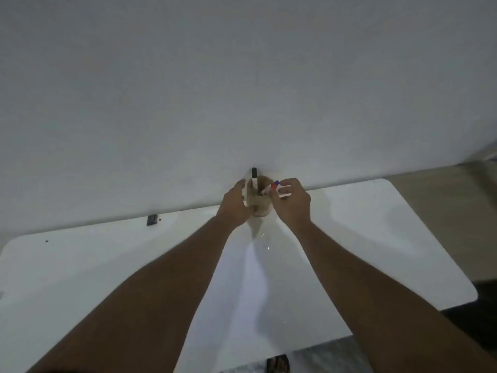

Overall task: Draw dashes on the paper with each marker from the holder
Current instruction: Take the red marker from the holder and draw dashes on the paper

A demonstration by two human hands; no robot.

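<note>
A tan cylindrical holder (261,204) stands at the far edge of the white table, against the wall. A black-capped white marker (254,180) stands upright in it. My left hand (234,204) wraps the holder's left side. My right hand (291,201) pinches markers with red and blue caps (274,185) at the holder's rim on the right. The paper (252,267) lies on the table between my forearms, pale and hard to tell from the tabletop; no dashes are visible on it.
The white table (390,238) has rounded corners and butts against a plain grey wall. A small dark fitting (152,219) sits on its far left edge. Tiled floor shows at the right, and a sandalled foot (278,364) below the near edge.
</note>
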